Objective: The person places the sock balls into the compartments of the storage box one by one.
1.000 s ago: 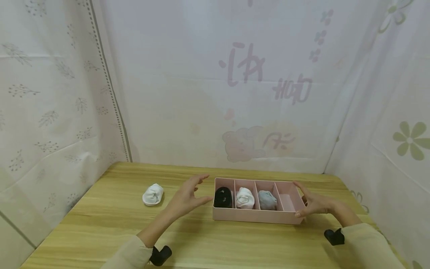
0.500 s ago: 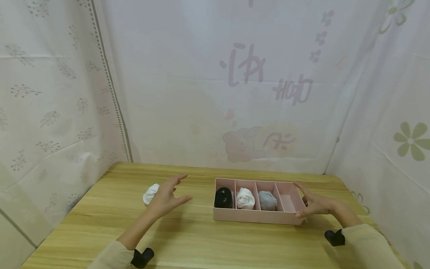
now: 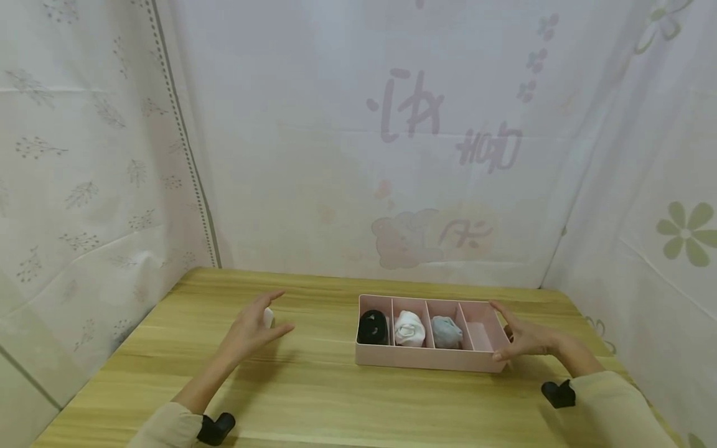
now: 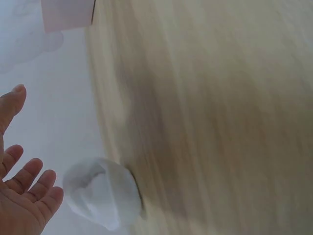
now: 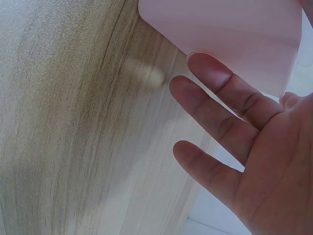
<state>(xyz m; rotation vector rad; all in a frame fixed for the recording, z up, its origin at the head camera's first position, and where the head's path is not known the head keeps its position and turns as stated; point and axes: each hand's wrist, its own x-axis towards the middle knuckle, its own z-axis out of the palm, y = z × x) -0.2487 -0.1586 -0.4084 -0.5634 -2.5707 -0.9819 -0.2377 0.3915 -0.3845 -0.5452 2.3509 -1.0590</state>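
Observation:
In the head view a pink divided storage box stands on the table. Its compartments hold a balled-up black sock, a white one and a grey one; the rightmost compartment has nothing in it. My right hand holds the box's right end between thumb and forefinger, while its other fingers extend beside the end wall. On the left, my left hand is spread beside another balled-up white sock, mostly hidden behind it in the head view. The left fingers appear apart from this sock.
The wood-grain table runs back to a pale printed curtain. Further curtains hang along the left and right sides. A black wrist mount shows below each sleeve.
My left hand has moved left, away from the box and over to the lone white sock, which it now mostly covers. My right hand and the box stay put.

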